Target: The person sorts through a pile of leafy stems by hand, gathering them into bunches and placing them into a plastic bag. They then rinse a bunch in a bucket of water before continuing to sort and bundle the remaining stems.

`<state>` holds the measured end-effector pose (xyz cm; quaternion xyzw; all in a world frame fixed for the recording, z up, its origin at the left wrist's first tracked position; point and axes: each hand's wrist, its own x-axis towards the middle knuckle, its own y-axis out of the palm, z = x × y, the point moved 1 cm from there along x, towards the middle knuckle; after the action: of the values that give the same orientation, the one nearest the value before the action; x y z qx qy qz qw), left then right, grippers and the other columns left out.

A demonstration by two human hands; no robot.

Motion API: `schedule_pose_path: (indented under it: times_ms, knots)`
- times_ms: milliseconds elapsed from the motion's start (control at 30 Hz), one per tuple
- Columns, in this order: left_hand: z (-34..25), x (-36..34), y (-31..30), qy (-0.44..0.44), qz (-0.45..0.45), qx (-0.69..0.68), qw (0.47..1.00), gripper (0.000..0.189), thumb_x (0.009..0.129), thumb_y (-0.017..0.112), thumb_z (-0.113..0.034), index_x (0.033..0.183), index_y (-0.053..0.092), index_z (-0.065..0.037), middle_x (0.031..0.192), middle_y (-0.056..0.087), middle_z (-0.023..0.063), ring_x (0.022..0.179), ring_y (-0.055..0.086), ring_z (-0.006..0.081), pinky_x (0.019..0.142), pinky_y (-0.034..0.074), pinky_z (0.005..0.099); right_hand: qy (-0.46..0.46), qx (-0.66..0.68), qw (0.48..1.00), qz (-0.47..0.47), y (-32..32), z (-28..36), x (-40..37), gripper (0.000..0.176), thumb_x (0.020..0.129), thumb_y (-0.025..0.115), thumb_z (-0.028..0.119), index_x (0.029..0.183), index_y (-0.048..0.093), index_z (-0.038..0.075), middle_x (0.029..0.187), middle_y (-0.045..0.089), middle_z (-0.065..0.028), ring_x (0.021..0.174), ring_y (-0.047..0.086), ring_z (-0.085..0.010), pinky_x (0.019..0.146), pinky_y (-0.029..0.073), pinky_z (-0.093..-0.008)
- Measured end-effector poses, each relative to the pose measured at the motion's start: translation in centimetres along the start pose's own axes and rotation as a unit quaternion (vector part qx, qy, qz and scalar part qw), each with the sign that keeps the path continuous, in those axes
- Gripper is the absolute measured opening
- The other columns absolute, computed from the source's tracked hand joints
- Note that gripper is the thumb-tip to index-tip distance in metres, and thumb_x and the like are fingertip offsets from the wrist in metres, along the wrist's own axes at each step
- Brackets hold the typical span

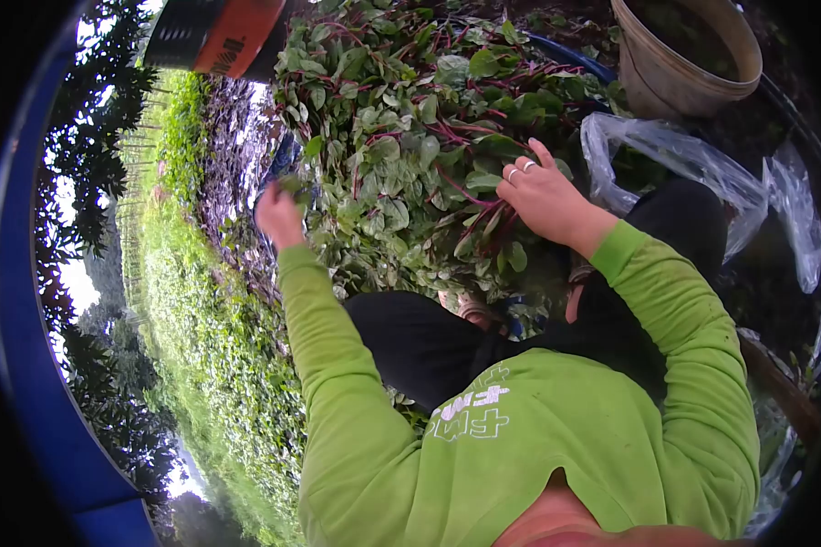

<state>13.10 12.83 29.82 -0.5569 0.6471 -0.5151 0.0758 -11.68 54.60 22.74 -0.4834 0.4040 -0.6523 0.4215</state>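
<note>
A large heap of red-stemmed leafy greens (pixel 388 150), looking like Malabar spinach, lies in front of my knees. My right hand (pixel 549 199), with rings on two fingers, is closed around some red stems (pixel 488 208) at the heap's right side. Their leaves hang below the fingers, and the thumb is largely hidden. Off the heap's left edge, my left hand (pixel 281 217) is raised and slightly blurred, its fingers pinched together. A small green leaf (pixel 292 185) shows at those fingertips.
A dark drum with an orange band (pixel 235 38) stands at the upper left. At the upper right is a dirty whitish bucket (pixel 652 68), with clear plastic sheeting (pixel 675 155) below it. Green plants (pixel 201 301) grow along the left.
</note>
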Motion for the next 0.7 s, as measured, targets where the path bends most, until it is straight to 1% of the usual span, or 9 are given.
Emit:
schedule_pose_path:
  times_ms: [67,133,200,267,300,367,567,600,700]
  knots:
    - [-1.3,-0.6,-3.8,-0.034,-0.171,0.286,0.942,0.034,0.094,0.061,-0.008,0.126,0.069,0.0,0.124,0.07,0.0189,0.092,0.07,0.0315,0.082,0.056,0.0387,-0.02,0.039,0.997,-0.06,-0.5,0.5,-0.2,0.011,0.087,0.057,0.009,0.096,0.064,0.009,0.1,0.062,-0.0071,0.108,0.061,-0.0252,0.121,0.025,-0.0616]
    - [-1.7,-1.0,-4.6,0.133,-0.309,0.405,0.85,0.034,0.093,0.064,-0.008,0.126,0.068,-0.001,0.124,0.07,0.0174,0.1,0.067,0.0337,0.091,0.053,0.042,-0.023,0.071,0.994,-0.081,-0.7,0.9,0.0,0.009,0.088,0.056,0.009,0.094,0.063,0.008,0.097,0.061,-0.0074,0.107,0.062,-0.0253,0.121,0.024,-0.0634]
    - [-6.8,-3.0,-1.0,0.171,-0.058,0.164,0.97,0.027,0.092,0.066,-0.009,0.117,0.073,-0.004,0.117,0.072,0.0152,0.112,0.063,0.0337,0.102,0.047,0.0442,-0.015,0.064,0.996,-0.052,-0.4,1.1,0.4,0.009,0.088,0.056,0.009,0.094,0.063,0.008,0.097,0.061,-0.007,0.107,0.062,-0.0251,0.121,0.024,-0.0633]
    - [-11.7,-5.2,4.9,0.324,0.115,0.035,0.938,0.021,0.091,0.063,-0.004,0.101,0.079,-0.011,0.109,0.074,0.0117,0.112,0.064,0.0282,0.099,0.049,0.0407,-0.013,0.053,0.998,-0.04,-0.3,1.2,0.8,0.01,0.088,0.056,0.009,0.094,0.063,0.009,0.097,0.061,-0.0067,0.107,0.062,-0.025,0.121,0.024,-0.0634]
    - [-13.1,-6.3,8.0,0.368,0.2,-0.017,0.908,0.019,0.089,0.068,-0.008,0.105,0.079,-0.009,0.107,0.074,0.0114,0.107,0.065,0.0296,0.099,0.049,0.0408,-0.014,0.049,0.998,-0.044,-0.2,1.3,1.0,0.01,0.088,0.056,0.009,0.094,0.063,0.009,0.097,0.061,-0.0066,0.106,0.062,-0.0251,0.121,0.024,-0.0635]
    - [-16.0,-8.1,12.4,0.455,0.239,0.029,0.857,0.022,0.086,0.073,-0.011,0.107,0.078,-0.012,0.104,0.071,0.0099,0.108,0.063,0.0301,0.098,0.049,0.042,-0.019,0.045,0.997,-0.054,0.0,1.4,1.1,0.01,0.089,0.056,0.009,0.094,0.063,0.009,0.097,0.061,-0.0065,0.106,0.062,-0.0251,0.121,0.024,-0.0637]
    - [-17.8,-7.0,15.9,0.473,0.288,0.074,0.829,0.018,0.084,0.075,-0.016,0.102,0.074,-0.018,0.102,0.068,0.0068,0.114,0.06,0.028,0.1,0.047,0.0445,-0.013,0.035,0.998,-0.054,-0.1,1.0,0.8,0.01,0.089,0.055,0.01,0.094,0.063,0.009,0.098,0.062,-0.0061,0.108,0.062,-0.0247,0.122,0.022,-0.0635]
    - [-17.7,-6.7,15.9,0.47,0.3,0.059,0.828,0.014,0.086,0.073,-0.015,0.1,0.072,-0.013,0.102,0.069,0.0086,0.108,0.064,0.0294,0.096,0.049,0.045,-0.015,0.036,0.998,-0.057,-0.2,1.1,0.7,0.01,0.089,0.054,0.01,0.094,0.063,0.009,0.097,0.06,-0.0056,0.107,0.061,-0.024,0.122,0.021,-0.0625]
    - [-17.7,-5.5,15.6,0.211,0.374,-0.116,0.896,0.013,0.089,0.068,-0.012,0.102,0.069,-0.008,0.098,0.071,0.0121,0.101,0.066,0.0327,0.09,0.052,0.0454,-0.025,0.037,0.996,-0.077,-0.4,1.1,0.4,0.01,0.088,0.054,0.009,0.093,0.062,0.011,0.095,0.057,-0.0045,0.104,0.061,-0.0225,0.124,0.019,-0.0607]
